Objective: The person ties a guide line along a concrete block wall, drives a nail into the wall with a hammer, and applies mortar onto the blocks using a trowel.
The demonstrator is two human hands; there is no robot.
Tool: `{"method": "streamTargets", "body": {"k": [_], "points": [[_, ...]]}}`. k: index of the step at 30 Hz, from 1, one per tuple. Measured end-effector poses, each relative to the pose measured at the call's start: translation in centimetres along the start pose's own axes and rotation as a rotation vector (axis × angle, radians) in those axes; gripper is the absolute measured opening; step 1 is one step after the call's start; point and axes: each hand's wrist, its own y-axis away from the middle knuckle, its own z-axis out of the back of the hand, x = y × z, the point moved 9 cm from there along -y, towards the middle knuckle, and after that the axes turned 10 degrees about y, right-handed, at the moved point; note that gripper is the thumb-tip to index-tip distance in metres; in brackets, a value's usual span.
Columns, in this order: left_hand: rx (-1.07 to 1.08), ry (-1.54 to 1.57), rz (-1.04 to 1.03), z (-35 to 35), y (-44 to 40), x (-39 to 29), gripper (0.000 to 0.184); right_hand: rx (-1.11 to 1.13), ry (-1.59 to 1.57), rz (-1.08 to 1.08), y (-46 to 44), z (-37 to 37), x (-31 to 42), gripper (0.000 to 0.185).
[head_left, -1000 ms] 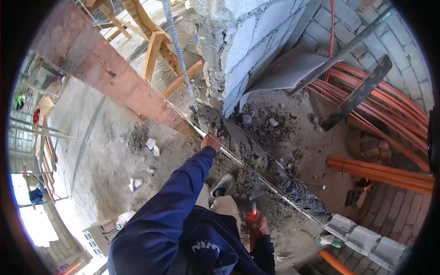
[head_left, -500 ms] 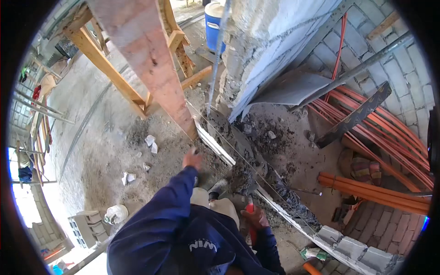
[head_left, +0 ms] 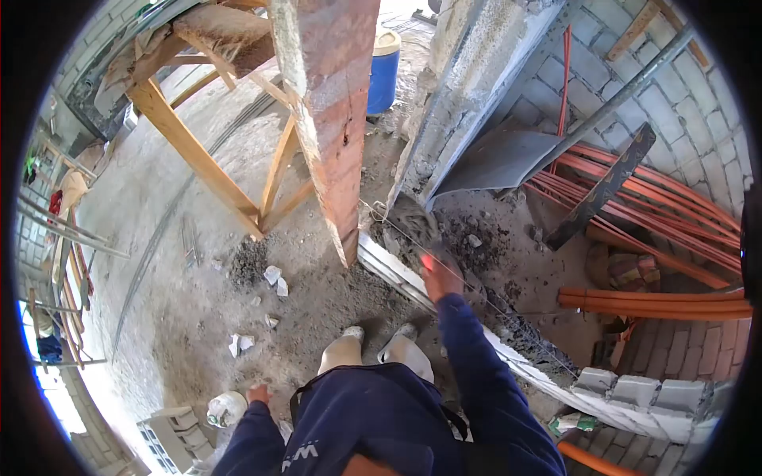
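My right hand (head_left: 444,281) is closed round the red handle (head_left: 428,262) of a trowel. It reaches forward over a low course of wall, and the blade is hard to make out against grey mortar (head_left: 413,220) at the foot of the concrete column (head_left: 468,95). A taut string (head_left: 484,298) runs along the wall line beside this hand. A pale white edge (head_left: 393,268) of the course lies just left of it. My left hand (head_left: 258,393) hangs low at my side, fingers loosely apart, near a round whitish container (head_left: 227,409).
A broad wooden plank (head_left: 337,119) stands before me, beside a timber trestle (head_left: 194,159). Orange pipes (head_left: 651,303) and a dark-edged board (head_left: 603,190) lie to the right. Concrete blocks (head_left: 178,436) sit at lower left. A blue cooler (head_left: 383,79) stands behind the plank.
My right hand has moved forward with the trowel, from near my body to the column's foot. My left hand has drawn back from the plank's lower end to my side. The view has shifted.
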Motion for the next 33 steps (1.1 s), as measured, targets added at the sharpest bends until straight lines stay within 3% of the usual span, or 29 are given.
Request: {"method": "streamTargets", "body": {"k": [2,5,7,9,10,13,15,16,20,22,24,27,29,30,33], "points": [[-0.013,0.037,0.015,-0.6,1.1,0.1,0.036,-0.053,0.193,0.029,-1.6,-1.3,3.3,0.039],[0.069,0.064,-0.153,2.0,1.7,-3.5,0.035,-0.098,0.313,0.062,-3.1,-3.9,4.6,0.041],[-0.103,0.616,-0.227,2.7,0.7,-3.1,0.037,-0.082,0.185,0.090,-2.3,-3.9,4.0,0.042],[-0.138,0.960,-0.230,1.5,-0.5,-2.3,0.040,-0.041,-0.085,0.135,-0.4,-1.2,2.7,0.043],[-0.086,1.019,-0.194,1.4,-1.2,-2.3,0.041,0.023,-0.091,0.028,0.6,-0.9,1.6,0.044],[-0.040,0.671,-0.220,3.6,-2.1,-4.0,0.033,-0.229,-0.105,0.064,3.9,-2.3,-0.8,0.032],[-0.046,0.251,-0.276,6.2,-2.1,-5.5,0.023,-0.032,-0.578,-0.128,5.6,-4.5,-1.2,0.036],[0.019,0.249,-0.265,5.9,-3.0,-5.6,0.025,0.070,-0.816,-0.226,6.4,-5.5,-0.7,0.039],[-0.158,0.171,-0.480,6.3,-6.4,-6.6,0.028,0.218,-1.446,-0.443,7.2,-6.9,2.6,0.048],[-0.091,0.835,-0.348,8.4,-7.4,-5.7,0.032,0.289,-1.431,-0.446,6.0,-8.1,4.1,0.050],[0.041,1.571,0.011,10.0,-7.3,-5.8,0.040,0.317,-1.322,-0.453,4.6,-9.4,4.6,0.051],[-0.100,1.263,-0.237,12.0,-8.2,-5.9,0.027,0.338,-1.051,-0.429,2.8,-9.4,4.7,0.053],[-0.011,1.361,-0.088,11.3,-7.6,-5.3,0.026,0.401,-0.917,-0.368,2.6,-8.2,4.2,0.052],[0.038,1.409,-0.014,11.4,-7.0,-5.5,0.032,0.298,-0.748,-0.076,1.2,-9.1,4.1,0.047],[-0.021,0.837,-0.199,9.4,-6.4,-4.8,0.022,-0.074,-0.183,-0.013,3.9,-6.9,3.6,0.040]]}}
